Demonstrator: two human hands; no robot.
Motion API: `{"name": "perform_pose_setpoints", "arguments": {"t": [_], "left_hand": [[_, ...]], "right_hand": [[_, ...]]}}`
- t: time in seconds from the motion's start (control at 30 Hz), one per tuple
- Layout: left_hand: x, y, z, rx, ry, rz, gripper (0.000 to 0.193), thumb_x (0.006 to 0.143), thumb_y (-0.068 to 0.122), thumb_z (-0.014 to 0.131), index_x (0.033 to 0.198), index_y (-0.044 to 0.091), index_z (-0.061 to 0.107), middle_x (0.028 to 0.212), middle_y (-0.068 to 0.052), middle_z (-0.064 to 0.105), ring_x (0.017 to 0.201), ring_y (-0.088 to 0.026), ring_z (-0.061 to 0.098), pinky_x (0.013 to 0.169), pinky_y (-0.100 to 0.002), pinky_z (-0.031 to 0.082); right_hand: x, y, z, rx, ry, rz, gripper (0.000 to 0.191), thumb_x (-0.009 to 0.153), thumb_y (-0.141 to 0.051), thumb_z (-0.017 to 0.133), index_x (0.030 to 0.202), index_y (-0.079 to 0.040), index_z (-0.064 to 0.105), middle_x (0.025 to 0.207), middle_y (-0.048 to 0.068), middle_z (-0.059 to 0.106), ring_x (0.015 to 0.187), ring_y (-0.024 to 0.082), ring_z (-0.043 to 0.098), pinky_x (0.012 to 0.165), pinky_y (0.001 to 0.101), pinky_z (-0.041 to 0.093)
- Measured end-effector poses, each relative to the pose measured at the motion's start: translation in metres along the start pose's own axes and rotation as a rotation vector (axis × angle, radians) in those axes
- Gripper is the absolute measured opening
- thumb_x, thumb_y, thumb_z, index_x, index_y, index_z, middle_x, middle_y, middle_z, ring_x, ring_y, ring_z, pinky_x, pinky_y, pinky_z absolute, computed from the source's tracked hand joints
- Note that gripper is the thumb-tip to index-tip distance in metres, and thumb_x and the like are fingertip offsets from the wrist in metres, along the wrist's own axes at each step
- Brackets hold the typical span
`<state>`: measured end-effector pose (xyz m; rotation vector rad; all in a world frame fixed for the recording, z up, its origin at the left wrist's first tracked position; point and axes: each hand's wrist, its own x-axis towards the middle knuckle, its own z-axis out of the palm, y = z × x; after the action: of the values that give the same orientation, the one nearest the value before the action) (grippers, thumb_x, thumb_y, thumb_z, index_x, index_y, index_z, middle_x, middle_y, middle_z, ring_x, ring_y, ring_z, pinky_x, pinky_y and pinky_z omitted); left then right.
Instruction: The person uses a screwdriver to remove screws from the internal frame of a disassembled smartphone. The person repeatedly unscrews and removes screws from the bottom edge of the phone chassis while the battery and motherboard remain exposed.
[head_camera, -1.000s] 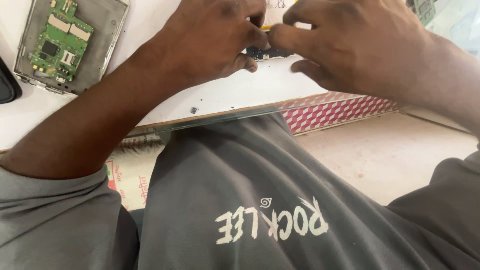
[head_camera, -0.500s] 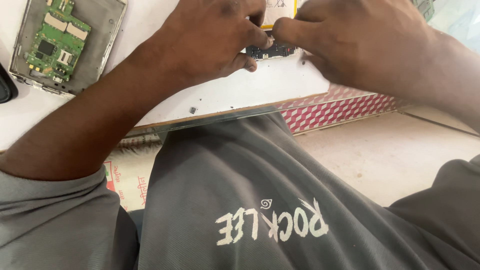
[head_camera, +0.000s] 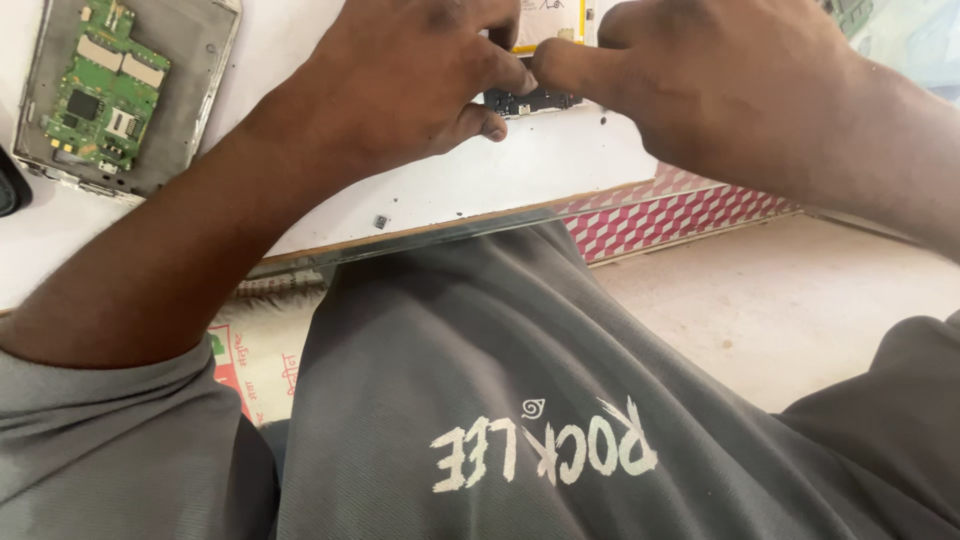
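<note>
Your left hand (head_camera: 420, 85) and right hand (head_camera: 720, 90) meet at the top centre of the frame, thumbs and forefingers pressed together over a small dark electronic part (head_camera: 530, 100). Both hands pinch it from opposite sides, fingers curled tight with no gap showing; most of the part is hidden beneath them. It sits on the white tabletop (head_camera: 480, 180), near the table's front edge. In the upper left lies an opened device frame with a green circuit board (head_camera: 105, 95), well apart from your hands.
</note>
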<state>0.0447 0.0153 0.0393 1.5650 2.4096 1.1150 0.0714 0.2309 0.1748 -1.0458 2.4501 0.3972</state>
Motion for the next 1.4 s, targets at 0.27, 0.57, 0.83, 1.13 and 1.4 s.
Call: {"name": "perform_pose_setpoints", "arguments": {"t": [0.27,0.57,0.83,1.13,1.4], "left_hand": [[0.002,0.001,0.0,-0.005,-0.006,-0.027,0.039,0.079,0.038,0.088,0.111,0.016,0.082,0.103,-0.002,0.069,0.099,-0.025,0.067,0.077,-0.043,0.05],[0.004,0.002,0.003,0.012,-0.084,-0.07,0.035,0.083,0.04,0.086,0.105,0.014,0.082,0.101,-0.002,0.071,0.094,-0.027,0.068,0.077,-0.044,0.052],[0.002,0.0,0.0,-0.002,0.06,0.014,0.038,0.076,0.037,0.089,0.11,0.019,0.083,0.101,-0.003,0.068,0.101,-0.024,0.066,0.079,-0.043,0.05],[0.002,0.002,0.005,0.023,-0.038,-0.051,0.039,0.078,0.039,0.089,0.109,0.016,0.082,0.096,0.0,0.067,0.096,-0.023,0.067,0.079,-0.042,0.05],[0.004,0.002,0.0,0.031,0.042,0.013,0.036,0.076,0.038,0.089,0.106,0.018,0.083,0.099,-0.002,0.066,0.098,-0.024,0.066,0.076,-0.042,0.05]], "right_hand": [[0.005,-0.002,-0.008,-0.111,-0.299,0.086,0.032,0.1,-0.012,0.057,0.131,-0.017,0.06,0.055,0.001,0.061,0.053,0.018,0.065,0.051,0.0353,0.055],[0.003,-0.006,-0.007,-0.08,0.149,-0.116,0.034,0.095,-0.008,0.063,0.127,-0.017,0.069,0.073,0.0,0.067,0.066,0.016,0.068,0.053,0.0321,0.055],[0.014,-0.002,-0.017,-0.092,-0.426,0.182,0.021,0.106,-0.02,0.059,0.125,-0.013,0.061,0.06,0.005,0.063,0.057,0.021,0.069,0.051,0.0371,0.057],[0.004,-0.004,-0.008,-0.011,0.042,-0.035,0.026,0.089,-0.02,0.071,0.114,-0.013,0.068,0.063,0.004,0.064,0.059,0.022,0.067,0.049,0.0381,0.054],[0.007,-0.003,-0.01,-0.145,-0.287,0.03,0.024,0.097,-0.011,0.06,0.121,-0.012,0.061,0.05,0.001,0.058,0.048,0.017,0.064,0.05,0.0348,0.052]]}}
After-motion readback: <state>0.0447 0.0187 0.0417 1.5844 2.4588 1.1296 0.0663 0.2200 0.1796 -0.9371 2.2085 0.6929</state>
